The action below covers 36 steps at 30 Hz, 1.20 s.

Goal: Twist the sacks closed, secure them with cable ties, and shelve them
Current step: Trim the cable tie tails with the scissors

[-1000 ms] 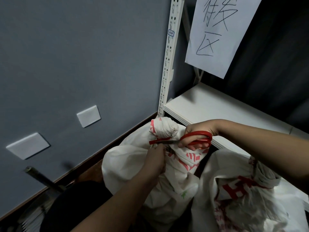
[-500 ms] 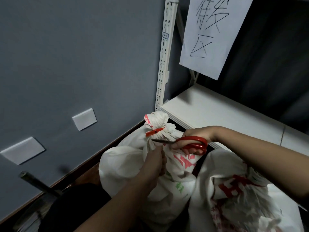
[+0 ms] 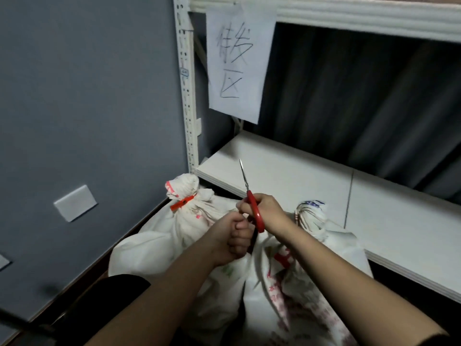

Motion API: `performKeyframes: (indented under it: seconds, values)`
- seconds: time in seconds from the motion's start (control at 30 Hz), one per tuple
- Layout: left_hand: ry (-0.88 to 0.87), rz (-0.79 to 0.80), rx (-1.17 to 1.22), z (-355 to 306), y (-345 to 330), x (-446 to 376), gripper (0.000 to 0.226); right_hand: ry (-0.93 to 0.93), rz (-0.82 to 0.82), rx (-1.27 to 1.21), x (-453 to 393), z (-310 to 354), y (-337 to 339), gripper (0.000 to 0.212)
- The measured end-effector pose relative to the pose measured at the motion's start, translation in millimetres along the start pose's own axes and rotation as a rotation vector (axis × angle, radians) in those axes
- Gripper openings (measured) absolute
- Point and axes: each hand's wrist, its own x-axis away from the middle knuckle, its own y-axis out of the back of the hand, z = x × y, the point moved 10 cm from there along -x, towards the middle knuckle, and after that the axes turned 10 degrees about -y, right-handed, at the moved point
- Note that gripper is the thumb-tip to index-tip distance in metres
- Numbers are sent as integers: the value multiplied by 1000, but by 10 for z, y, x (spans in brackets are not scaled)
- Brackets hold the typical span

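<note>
A person's two bare forearms reach forward over two white woven sacks standing on the floor, against the front edge of a low white shelf board (image 3: 311,181).

The left sack (image 3: 159,243) sits near the shelf's left corner post (image 3: 185,96). Its neck is twisted into a tight knob pointing up and slightly away, with a red cable tie (image 3: 182,203) cinched around it. The tie's short end juts out to the lower left. The sack's long axis runs roughly upright, from floor to knob.

The right sack (image 3: 306,270) stands just beside it, with its gathered neck also pointing up. Whether that neck is tied cannot be told.

The right hand (image 3: 262,208) grips red-handled scissors (image 3: 250,203). The blades are together, and the tip points up and away over the shelf board. The left hand (image 3: 234,239) is clenched in a fist just below the right hand. Whether it holds anything cannot be seen.

The tying looks finished on the left sack, so shelving seems to be next. To do that well, the scissors should be set down somewhere safe first. Then both hands can take the sack, one under the body and one at the neck below the tie. It should be lifted over the front edge and set well back on the board.
</note>
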Motion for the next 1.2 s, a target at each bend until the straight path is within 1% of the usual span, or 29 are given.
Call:
performKeyframes:
  seconds: [0.03, 0.07, 0.13, 0.2, 0.3, 0.33, 0.47, 0.57, 0.67, 0.73, 0.8, 0.9, 1.07, 1.13, 1.2]
  values:
    - [16, 32, 25, 26, -100, -14, 28, 23, 4, -6, 65, 56, 88, 7]
    - [21, 46, 61, 39, -171, -25, 29, 46, 5, 10, 118, 104, 167, 13]
    - [10, 41, 97, 51, -319, -54, 30, 69, -9, 44, 248, 141, 353, 15]
    - [-7, 26, 79, 52, -497, -61, 28, 74, -22, 35, 378, 163, 534, 14]
    - [4, 32, 5, 83, -772, -46, 20, 86, -16, 53, 548, 191, 750, 18]
    - [13, 36, -21, 105, -863, -41, 23, 90, -24, 61, 622, 199, 843, 18]
    - [26, 23, -124, 214, -1196, -79, 52, 100, -73, 126, 874, 177, 1202, 14]
    - [-17, -12, -209, 287, -1472, -159, 67, 100, -146, 187, 1047, 96, 1524, 15]
    - [-3, -2, -293, 453, -1801, -272, 74, 95, -161, 75, 1290, -59, 1899, 16]
    - [13, 10, -352, 597, -2012, -360, 70, 81, -173, 24, 1447, -190, 2145, 14]
    - [35, 30, -429, 769, -2263, -441, 68, 82, -209, 26, 1584, -349, 2403, 11]
    - [72, 80, -514, 1061, -2651, -580, 67, 59, -297, 26, 1751, -642, 2794, 21]
    - [135, 182, -662, 1632, -3203, -879, 64, -41, -457, -28, 2069, -1250, 3454, 24]
    - [147, 238, -751, 1933, -3415, -1007, 59, -106, -545, -72, 2221, -1600, 3742, 26]
    - [136, 268, -852, 2239, -3622, -1109, 44, -173, -678, -154, 2434, -1995, 4046, 28]
